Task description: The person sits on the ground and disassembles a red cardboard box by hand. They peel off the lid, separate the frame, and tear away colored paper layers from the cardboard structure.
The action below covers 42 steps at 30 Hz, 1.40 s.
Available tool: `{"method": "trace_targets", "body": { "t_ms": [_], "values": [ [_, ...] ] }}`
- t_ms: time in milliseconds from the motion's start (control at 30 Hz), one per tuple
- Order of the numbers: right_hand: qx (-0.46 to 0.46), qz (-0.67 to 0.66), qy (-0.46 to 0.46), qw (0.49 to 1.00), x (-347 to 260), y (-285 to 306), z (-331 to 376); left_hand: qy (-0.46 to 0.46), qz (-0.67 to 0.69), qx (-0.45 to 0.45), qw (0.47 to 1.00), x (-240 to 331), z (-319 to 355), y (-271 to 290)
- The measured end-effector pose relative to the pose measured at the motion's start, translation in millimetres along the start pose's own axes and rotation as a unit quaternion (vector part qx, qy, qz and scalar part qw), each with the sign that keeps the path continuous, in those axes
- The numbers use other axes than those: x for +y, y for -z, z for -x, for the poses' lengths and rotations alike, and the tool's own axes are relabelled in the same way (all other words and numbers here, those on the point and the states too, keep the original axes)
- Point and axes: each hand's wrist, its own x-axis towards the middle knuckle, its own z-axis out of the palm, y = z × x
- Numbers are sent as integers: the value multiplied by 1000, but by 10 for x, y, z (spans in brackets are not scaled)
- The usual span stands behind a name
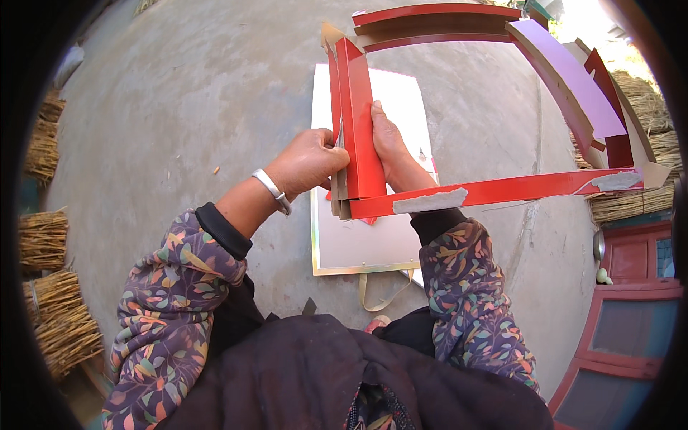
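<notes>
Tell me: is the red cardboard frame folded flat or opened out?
Opened out: the red cardboard frame forms an open loop showing concrete ground.

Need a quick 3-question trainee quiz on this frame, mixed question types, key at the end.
1. True or false: both hands grip the same upright side of the red cardboard frame.
2. Which wrist wears the silver bracelet? A) left B) right
3. Fill in: under the frame, on the concrete floor, lies a flat white ____ with handles.

Key
1. True: the left hand and right hand flank that side.
2. A
3. paper bag
</notes>
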Motion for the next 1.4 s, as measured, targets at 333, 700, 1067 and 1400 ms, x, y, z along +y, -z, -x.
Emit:
{"method": "trace_targets", "body": {
  "t_ms": [333, 700, 1067, 1400],
  "values": [
    [11, -1, -27, 1000, 87, -33, 12, -32, -86, 64, 994, -158, -51, -17],
    [-6, 19, -77, 997, 233, 104, -34, 36, 11, 20, 999, -142, -38, -49],
    [-35, 20, -108, 993, 331, 446, -156, 7, 21, -122, 992, -18, 170, -105],
    [-25, 62, -138, 988, 244, 350, 117, -129, -207, 20, 970, -201, 149, -202]
  ]
}}
